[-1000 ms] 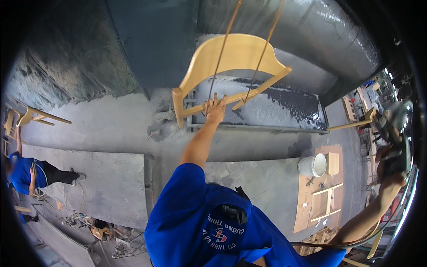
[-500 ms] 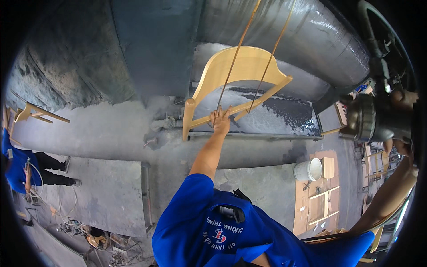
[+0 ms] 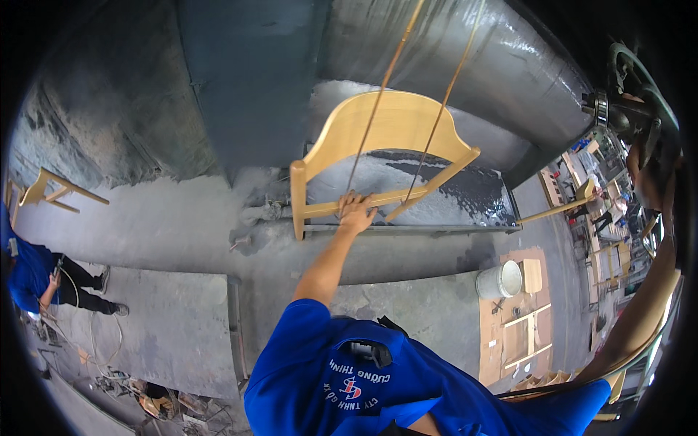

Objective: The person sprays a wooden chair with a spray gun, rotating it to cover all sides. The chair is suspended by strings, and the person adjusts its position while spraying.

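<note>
A light-wood chair frame (image 3: pixel 403 120) with a curved backrest hangs from two thin brownish rods (image 3: pixel 403 43) in front of me. My left hand (image 3: pixel 355 212) has its fingers bent over the chair's near rail, by the foot of the left rod. At the far right, in dark shade, my raised right hand (image 3: pixel 649 176) is closed around a metal spray gun (image 3: pixel 618 109) with a hose. Part of that hand is hidden by the dark rim of the picture.
Behind the chair stands a water-filled metal trough (image 3: pixel 465 190). A white bucket (image 3: pixel 500 280) and wooden frame pieces (image 3: pixel 529 336) lie to the near right. Another person (image 3: pixel 43 276) in blue works at the left, near another hanging chair frame (image 3: pixel 51 190).
The chair has shifted slightly down and left, with my left hand still on its rail. My right hand and the spray gun have moved up and away toward the right rim.
</note>
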A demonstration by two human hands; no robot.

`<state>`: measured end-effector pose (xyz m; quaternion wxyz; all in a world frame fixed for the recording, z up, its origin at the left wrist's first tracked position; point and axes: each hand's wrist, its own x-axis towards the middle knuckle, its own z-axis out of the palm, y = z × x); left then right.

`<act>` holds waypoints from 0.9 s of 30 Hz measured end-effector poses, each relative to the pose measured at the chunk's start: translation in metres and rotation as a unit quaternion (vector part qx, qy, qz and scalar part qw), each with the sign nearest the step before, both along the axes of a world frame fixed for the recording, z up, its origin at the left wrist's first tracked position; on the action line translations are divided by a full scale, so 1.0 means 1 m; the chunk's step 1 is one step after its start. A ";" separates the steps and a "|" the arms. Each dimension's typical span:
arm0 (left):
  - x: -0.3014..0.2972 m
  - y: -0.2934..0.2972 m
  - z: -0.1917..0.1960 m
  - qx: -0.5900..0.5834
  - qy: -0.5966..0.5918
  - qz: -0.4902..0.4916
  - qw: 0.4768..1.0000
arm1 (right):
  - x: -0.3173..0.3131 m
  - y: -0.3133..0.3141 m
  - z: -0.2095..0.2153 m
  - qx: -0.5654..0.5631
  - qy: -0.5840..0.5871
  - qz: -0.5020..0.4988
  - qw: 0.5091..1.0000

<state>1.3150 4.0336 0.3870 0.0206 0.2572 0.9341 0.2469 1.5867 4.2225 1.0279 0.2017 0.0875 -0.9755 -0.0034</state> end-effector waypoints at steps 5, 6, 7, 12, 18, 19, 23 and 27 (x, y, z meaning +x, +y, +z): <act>-0.018 -0.054 0.004 -0.011 -0.008 -0.064 0.998 | 0.004 0.009 -0.013 -0.007 0.002 -0.008 1.000; -0.021 -0.063 0.006 -0.017 0.005 -0.076 0.997 | 0.005 0.011 -0.016 -0.009 0.004 -0.009 1.000; -0.023 -0.072 0.007 -0.038 -0.003 -0.090 0.995 | 0.006 0.014 -0.020 -0.013 0.005 -0.011 1.000; -0.012 -0.092 0.007 -0.056 0.019 -0.156 0.986 | 0.003 0.031 -0.043 -0.036 0.023 -0.022 0.999; -0.013 -0.112 0.006 -0.041 0.054 -0.156 0.985 | -0.012 0.050 -0.079 -0.120 0.057 -0.109 0.985; -0.017 -0.116 0.006 -0.042 0.050 -0.164 0.984 | -0.015 0.051 -0.084 -0.204 0.044 -0.162 0.964; -0.034 -0.126 0.004 -0.005 0.018 -0.195 0.981 | -0.018 0.052 -0.106 -0.242 0.080 -0.201 0.946; -0.043 -0.134 -0.001 -0.046 0.006 -0.216 0.975 | 0.012 0.052 -0.109 -0.115 0.094 -0.110 0.983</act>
